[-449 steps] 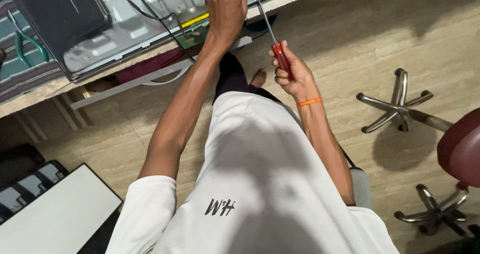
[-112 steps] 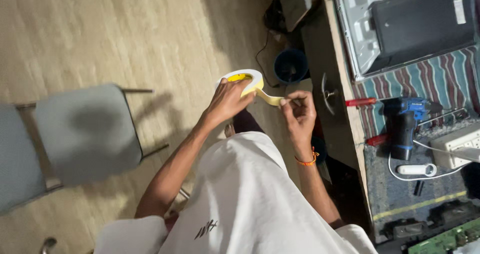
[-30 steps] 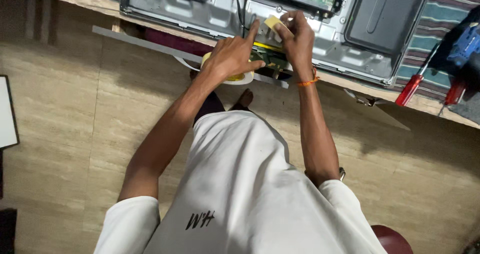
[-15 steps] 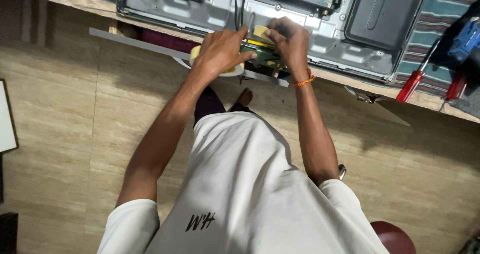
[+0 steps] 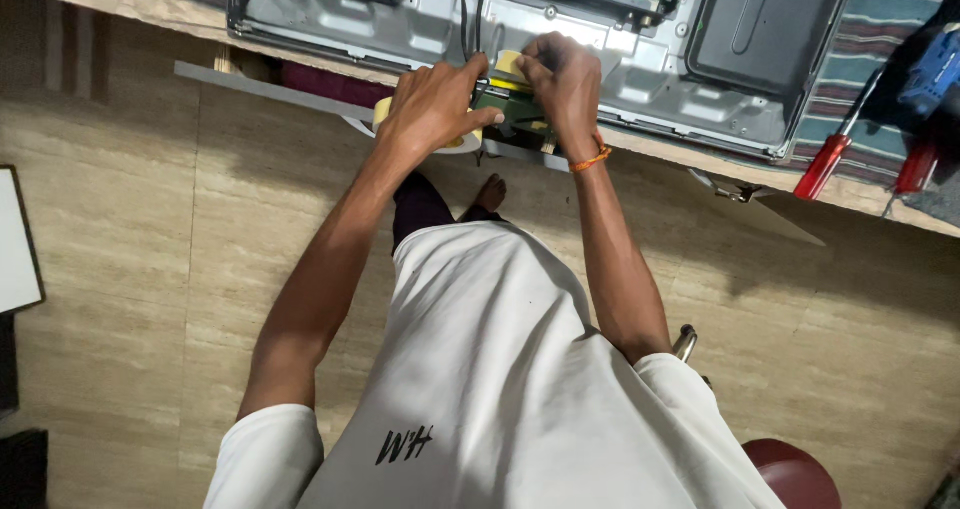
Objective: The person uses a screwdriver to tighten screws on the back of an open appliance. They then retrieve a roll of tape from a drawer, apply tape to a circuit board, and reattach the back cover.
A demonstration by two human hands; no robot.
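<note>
While your left hand (image 5: pixel 432 104) curls around the yellow tape roll (image 5: pixel 385 112) at the bench's front edge (image 5: pixel 300 89), your right hand (image 5: pixel 562 74) pinches the free yellow tape strip (image 5: pixel 508 63) against the green circuit board (image 5: pixel 505 104) of the opened metal panel (image 5: pixel 620 54). Both hands sit close together, almost touching, right at the bench's lip, with little room between them. Behind you the tiled floor (image 5: pixel 130 229) lies open. Two red-handled screwdrivers (image 5: pixel 825 164) rest well to your right on the striped cloth (image 5: pixel 880 29). Your left palm hides most of the roll, and your right fingertips cover the strip's end. The panel's top is cut off by the frame.
</note>
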